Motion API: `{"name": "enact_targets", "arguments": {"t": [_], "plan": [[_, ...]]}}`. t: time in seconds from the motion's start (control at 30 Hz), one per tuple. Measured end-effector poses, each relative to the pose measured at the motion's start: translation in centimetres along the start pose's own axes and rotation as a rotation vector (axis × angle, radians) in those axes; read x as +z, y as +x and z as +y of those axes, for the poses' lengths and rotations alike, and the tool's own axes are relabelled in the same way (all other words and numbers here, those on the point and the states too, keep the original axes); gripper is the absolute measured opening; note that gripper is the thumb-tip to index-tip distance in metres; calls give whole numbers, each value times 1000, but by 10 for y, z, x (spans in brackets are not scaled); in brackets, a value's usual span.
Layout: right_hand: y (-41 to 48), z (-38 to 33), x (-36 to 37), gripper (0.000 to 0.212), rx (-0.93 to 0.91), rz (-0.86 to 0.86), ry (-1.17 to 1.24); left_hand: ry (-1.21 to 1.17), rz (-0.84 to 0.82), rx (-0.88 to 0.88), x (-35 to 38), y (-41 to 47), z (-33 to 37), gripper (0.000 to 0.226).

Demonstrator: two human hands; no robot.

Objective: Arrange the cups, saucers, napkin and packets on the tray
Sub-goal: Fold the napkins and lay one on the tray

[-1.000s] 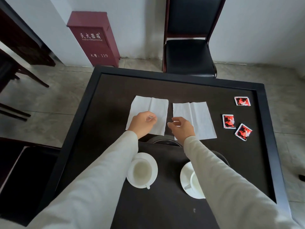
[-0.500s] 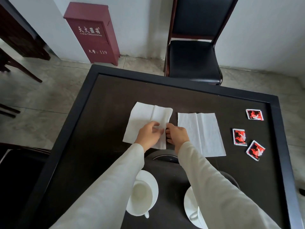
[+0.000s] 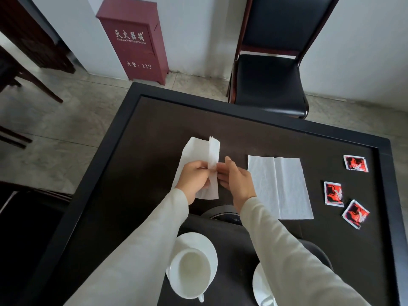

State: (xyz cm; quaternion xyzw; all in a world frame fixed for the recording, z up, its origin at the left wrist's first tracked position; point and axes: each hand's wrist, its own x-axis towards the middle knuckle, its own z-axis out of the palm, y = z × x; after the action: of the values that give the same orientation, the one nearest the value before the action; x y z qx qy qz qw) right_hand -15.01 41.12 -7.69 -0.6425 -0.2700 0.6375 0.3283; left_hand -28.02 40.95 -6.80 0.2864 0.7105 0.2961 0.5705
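Observation:
Two white napkins lie on the dark table. My left hand (image 3: 194,180) and my right hand (image 3: 235,184) both pinch the left napkin (image 3: 213,151), whose right panel is lifted and folded upright. The right napkin (image 3: 280,186) lies flat beside my right wrist. Three red-and-black packets (image 3: 355,163) (image 3: 333,193) (image 3: 355,214) sit near the table's right edge. A dark tray (image 3: 229,246) close to me carries a white cup (image 3: 192,274) on a saucer (image 3: 205,241) at the left and a second saucer (image 3: 259,283), half hidden by my right sleeve.
The table (image 3: 154,120) has a raised black rim. A black chair (image 3: 271,80) stands behind its far edge, and a dark red fire-extinguisher box (image 3: 134,38) is against the wall. More dark furniture stands at the left.
Both hands moved together onto the left napkin and lifted its right panel up into a fold. The camera came closer and tilted, so the cups slid down in view.

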Motion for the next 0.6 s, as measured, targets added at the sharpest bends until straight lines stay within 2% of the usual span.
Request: {"name": "enact_targets", "arguments": {"t": [0.23,0.27,0.37,0.47,0.6], "plan": [[8,5,14,12,-52,135,-98,5,110,3,-45,13,-5,11],[10,6,15,13,-46,151,-126,18,121,2,-50,13,-6,12],[14,9,21,12,-5,162,-177,54,141,10,-60,16,-7,32],[17,10,26,16,-4,167,-227,44,173,32,-65,19,-10,32],[23,9,31,7,-15,187,-309,74,248,59,-65,20,-18,36]]}}
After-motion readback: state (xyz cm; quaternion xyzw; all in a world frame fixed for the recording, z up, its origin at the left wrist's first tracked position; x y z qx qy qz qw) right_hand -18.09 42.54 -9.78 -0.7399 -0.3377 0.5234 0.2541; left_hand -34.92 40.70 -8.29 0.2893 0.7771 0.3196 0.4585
